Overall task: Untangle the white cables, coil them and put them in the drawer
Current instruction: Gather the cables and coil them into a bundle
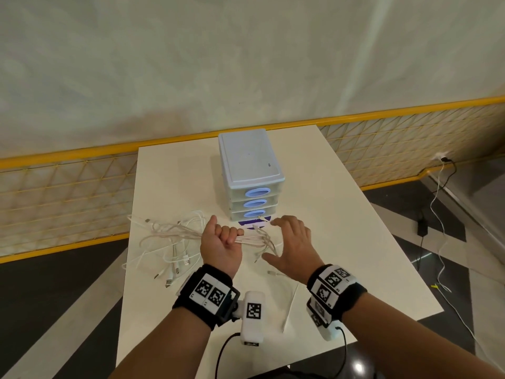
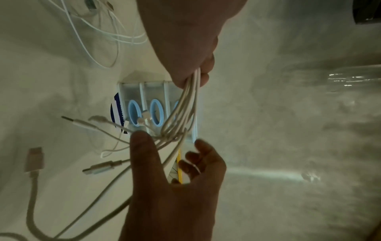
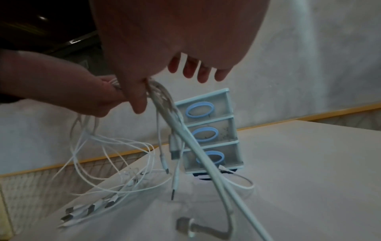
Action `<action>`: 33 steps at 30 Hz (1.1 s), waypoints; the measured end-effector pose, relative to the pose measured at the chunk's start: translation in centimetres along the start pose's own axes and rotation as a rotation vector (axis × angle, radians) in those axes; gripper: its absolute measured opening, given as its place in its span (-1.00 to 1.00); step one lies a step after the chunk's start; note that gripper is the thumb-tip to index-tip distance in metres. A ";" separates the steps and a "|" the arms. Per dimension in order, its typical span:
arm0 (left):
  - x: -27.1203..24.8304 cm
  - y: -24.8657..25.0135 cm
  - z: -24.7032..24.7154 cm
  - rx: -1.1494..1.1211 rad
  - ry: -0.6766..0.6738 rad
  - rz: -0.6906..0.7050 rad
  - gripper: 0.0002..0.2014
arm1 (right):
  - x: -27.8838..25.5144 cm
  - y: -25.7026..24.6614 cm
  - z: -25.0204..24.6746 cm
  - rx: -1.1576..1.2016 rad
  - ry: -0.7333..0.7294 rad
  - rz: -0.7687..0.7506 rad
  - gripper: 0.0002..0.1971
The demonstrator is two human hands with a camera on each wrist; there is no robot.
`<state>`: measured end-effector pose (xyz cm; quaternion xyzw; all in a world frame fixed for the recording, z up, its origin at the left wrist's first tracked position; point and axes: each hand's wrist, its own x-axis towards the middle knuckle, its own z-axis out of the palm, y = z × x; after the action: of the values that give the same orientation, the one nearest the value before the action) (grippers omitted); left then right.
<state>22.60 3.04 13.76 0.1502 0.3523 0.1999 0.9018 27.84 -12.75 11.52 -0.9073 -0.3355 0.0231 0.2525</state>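
While the left hand (image 1: 221,243) keeps its fingers (image 1: 229,233) curled round a bundle of white cables (image 1: 251,239), the right hand (image 1: 291,246) hovers just beside the strands with its fingers (image 1: 284,224) spread and straight, gripping nothing, though its thumb looks to touch the strands in the right wrist view. The bundle hangs above the bench (image 1: 341,228), just in front of the three-drawer plastic organiser (image 1: 250,173), whose drawers all appear closed.

The step in hand looks to be the untangling. To do it well, the person would likely keep the left grip firm as an anchor and let the right hand pick a single strand near the fist, following it outward to its plug rather than tugging at the mass; pulling several at once would probably tighten any crossing. The plugs, being wider than the cord, are the likeliest parts to snag.

Where it is gripped, the bundle's long axis runs left to right across the bench. To the right of the fist the strands fan out into short ends with plugs pointing toward the organiser and the right hand. To the left, longer loops trail down to the bench, and a cluster of USB plugs (image 1: 175,269) lies there pointing roughly toward the person.
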 end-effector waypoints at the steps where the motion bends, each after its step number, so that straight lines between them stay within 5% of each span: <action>1: 0.1 0.0 -0.1 -0.007 0.003 0.007 -0.46 | -0.1 0.3 0.0 0.048 0.032 0.003 -0.43; 4: 0.3 0.2 -0.2 -0.010 0.008 0.016 -0.44 | -0.1 0.4 -0.4 0.224 -0.049 0.049 -0.73; 7: 0.7 0.7 -0.5 0.004 0.012 0.031 -0.42 | -0.2 0.4 -0.6 0.379 -0.142 0.154 -0.77; 12: 1.7 2.9 -1.4 -0.004 0.082 0.092 -0.44 | -0.4 1.6 -1.7 0.570 -0.082 0.230 -0.74; 20: 2.2 3.3 -2.0 0.000 0.074 0.102 -0.42 | 0.9 1.5 -3.1 0.549 0.002 0.279 -0.77; 24: 1.8 3.0 -1.8 0.016 0.062 0.099 -0.45 | 1.6 2.3 -2.2 0.215 0.013 0.238 -0.86; 29: 1.4 2.5 -1.2 0.001 0.041 0.093 -0.46 | 1.4 -0.3 -1.3 0.143 -0.041 -0.016 -0.39; 33: 0.6 1.5 -0.2 0.031 -0.002 0.071 -0.50 | 2.2 -4.8 0.2 0.130 -0.341 -0.156 -0.23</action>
<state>22.47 4.68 13.90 0.1768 0.3489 0.2262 0.8921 26.57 -8.19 13.88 -0.8431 -0.4407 0.1782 0.2513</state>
